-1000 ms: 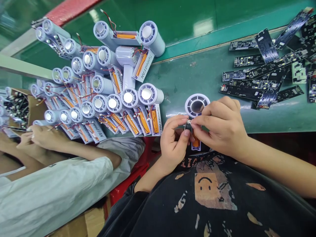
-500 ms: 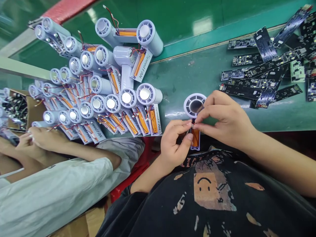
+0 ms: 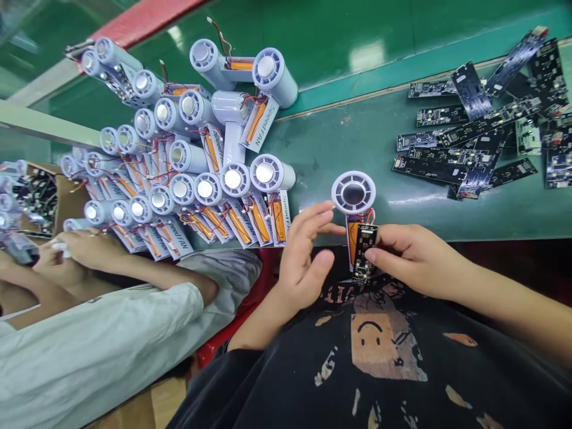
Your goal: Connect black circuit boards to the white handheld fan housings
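In front of me lies a lilac handheld fan [image 3: 353, 192], its round head on the bench and its handle toward my body. An orange battery [image 3: 353, 241] shows in the open handle. My right hand [image 3: 402, 253] pinches a black circuit board [image 3: 365, 253] between thumb and fingers, over the right side of the handle. Red and pale wires run from beneath the fan head to the board's upper end. My left hand [image 3: 306, 256] is open beside the handle, fingers apart and nothing in it; its fingertips are close to the handle's left edge.
Many similar fans [image 3: 235, 179] with exposed batteries stand in rows at the left. A loose heap of circuit boards [image 3: 473, 140] lies at the right of the green bench [image 3: 330, 140]. A co-worker's hands [image 3: 84, 250] are busy at the far left, near a cardboard box [image 3: 67, 196].
The circuit board has come into view in my right hand, which moved down from the fan's neck. My left hand has opened and drawn slightly left. The view has shifted a little.
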